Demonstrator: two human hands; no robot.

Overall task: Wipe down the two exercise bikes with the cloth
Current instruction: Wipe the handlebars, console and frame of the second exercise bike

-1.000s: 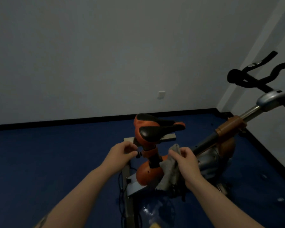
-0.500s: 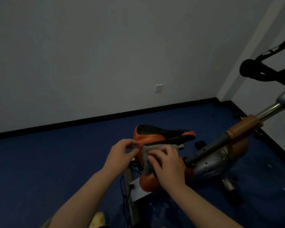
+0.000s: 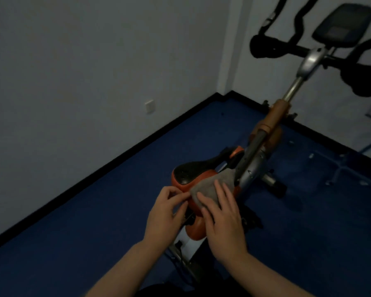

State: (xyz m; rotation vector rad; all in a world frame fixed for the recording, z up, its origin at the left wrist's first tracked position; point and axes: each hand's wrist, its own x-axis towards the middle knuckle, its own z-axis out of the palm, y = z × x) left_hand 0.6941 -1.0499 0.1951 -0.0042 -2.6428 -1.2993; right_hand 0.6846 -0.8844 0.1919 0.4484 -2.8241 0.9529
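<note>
A: Head view looks down on 1 orange and black exercise bike [image 3: 263,155] standing on the blue floor [image 3: 94,221] near the corner of the room. What are the hands doing?

B: The right hand [image 3: 222,219] lies flat on the grey cloth [image 3: 212,186], fingers [image 3: 225,194] straight and slightly spread, pressing it onto the near side of the saddle [image 3: 193,171]. The cloth drapes over the orange edge of the saddle, with its far end reaching toward the silver frame tube [image 3: 252,168].

A: And the left hand [image 3: 166,213]?

B: Its thumb and fingertips come together at the near left corner of the cloth, by the saddle's rear rim. It looks like a pinch on the cloth's edge, probably to keep the fabric from bunching while the flat palm rubs.

A: Why flat rather than gripping?

B: My guess is that an open palm spreads pressure over the curved padding, so more of the cloth touches the surface.

A: How far along is the job?

B: Early, I judge. The handlebars [image 3: 287,48] and the console [image 3: 343,24] sit well apart from the cloth, and only 1 bike is in view; the 2nd is out of frame.
</note>
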